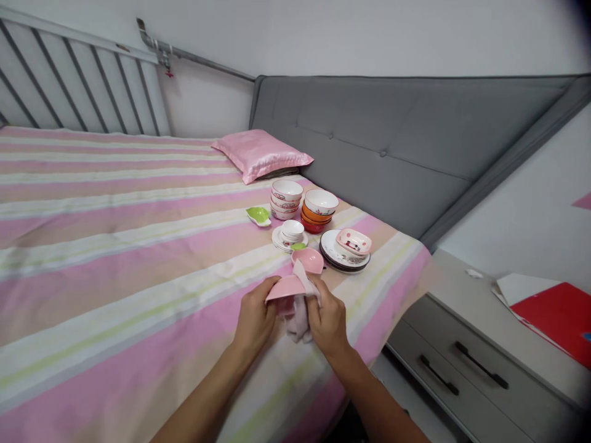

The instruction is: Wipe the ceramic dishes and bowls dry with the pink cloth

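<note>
My left hand (257, 311) grips the left side of a small pink bowl (285, 288), thumb at its rim. A pale cloth (299, 323) is bunched in my right hand (329, 315), folded over the bowl's right edge and hanging below it. Just beyond lies a second pink bowl (310, 261) with a green leaf-shaped part beside it. Behind that, small white bowls (292, 229) are stacked on white saucers (277, 242). To the right, a pink patterned dish (354, 241) rests on a stack of dark-rimmed plates (332, 251).
Farther back stand white patterned bowls (285, 200) and a stack with orange bowls (317, 214), beside a green leaf-shaped dish (259, 215). A pink pillow (263, 152) lies by the grey headboard (369, 129). A nightstand (480, 326) holding a red folder (554, 314) is at right.
</note>
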